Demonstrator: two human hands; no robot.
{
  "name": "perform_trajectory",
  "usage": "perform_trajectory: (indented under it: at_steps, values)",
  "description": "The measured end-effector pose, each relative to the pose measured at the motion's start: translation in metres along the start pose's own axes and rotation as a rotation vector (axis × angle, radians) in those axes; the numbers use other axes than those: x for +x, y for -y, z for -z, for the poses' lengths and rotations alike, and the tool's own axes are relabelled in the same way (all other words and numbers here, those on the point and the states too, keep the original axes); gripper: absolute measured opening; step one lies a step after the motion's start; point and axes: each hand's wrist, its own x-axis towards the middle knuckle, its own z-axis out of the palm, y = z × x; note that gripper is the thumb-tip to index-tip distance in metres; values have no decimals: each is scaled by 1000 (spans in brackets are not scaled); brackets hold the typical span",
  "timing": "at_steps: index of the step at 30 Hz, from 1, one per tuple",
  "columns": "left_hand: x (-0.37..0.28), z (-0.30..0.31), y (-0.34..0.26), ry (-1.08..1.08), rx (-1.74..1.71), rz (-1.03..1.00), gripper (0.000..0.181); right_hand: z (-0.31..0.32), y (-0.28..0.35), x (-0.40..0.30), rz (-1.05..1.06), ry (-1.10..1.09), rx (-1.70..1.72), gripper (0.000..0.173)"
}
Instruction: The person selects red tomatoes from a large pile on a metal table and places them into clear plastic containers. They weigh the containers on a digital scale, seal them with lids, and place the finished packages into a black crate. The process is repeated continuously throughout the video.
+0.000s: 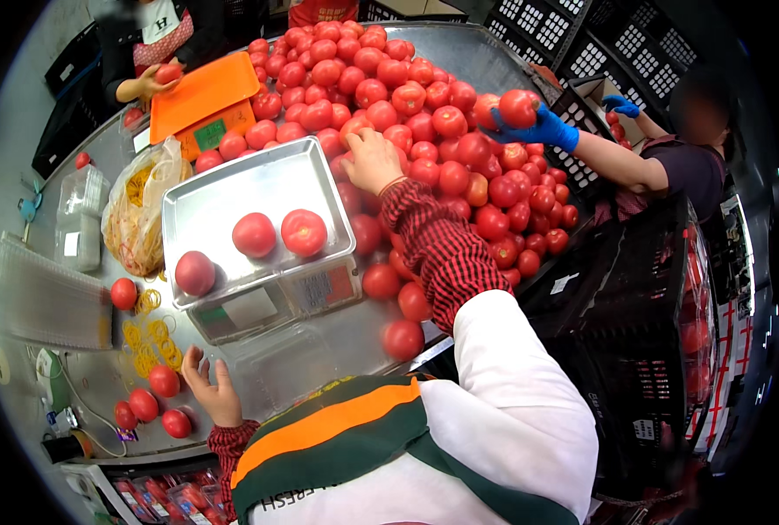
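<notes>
My right hand (371,159) reaches into a big heap of tomatoes (408,98), its fingers on a tomato (355,127) beyond the steel tray; whether they grip it is hard to tell. Three tomatoes, one of them near the tray's front left corner (195,273), lie in the shallow steel tray (245,180), which sits on a weighing scale (320,289). Near the front edge, my left hand (213,387) is empty with fingers apart, beside a clear plastic container (278,367). Yellow rubber bands (146,338) and several loose tomatoes (143,405) lie left of it.
Clear plastic boxes (55,295) stand stacked at left by a bag of rubber bands (141,210). An orange scale (206,98) is beyond the tray. A co-worker's blue-gloved hand (537,128) holds tomatoes at right; another person's hands (150,82) hold one at upper left. Black crates (599,328) stand right.
</notes>
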Motion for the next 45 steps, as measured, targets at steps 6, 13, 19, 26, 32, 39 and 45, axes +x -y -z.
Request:
perform_trajectory:
  at_steps: [6, 13, 19, 26, 32, 39, 45]
  values:
    - [18, -20, 25, 155, -517, 409, 58, -4, 3, 53, -242, 224, 9, 55]
    - [22, -28, 30, 312, -703, 440, 37, -41, -26, 75, -249, 228, -33, 49]
    - [8, -22, 20, 377, -449, 305, 23, 28, 56, 52, 249, -197, 583, 46]
    - [7, -27, 18, 428, -357, 232, 22, 40, 91, -10, 273, 25, 614, 38]
    - [-3, -33, 29, 414, -317, 230, 22, 59, 132, -82, 169, 43, 486, 50]
    - [0, -22, 5, 438, -80, -10, 24, 100, 74, -84, 2, -34, 405, 59]
    - [-5, -25, 7, 436, -79, -42, 24, 113, 0, -101, -103, -34, 87, 47]
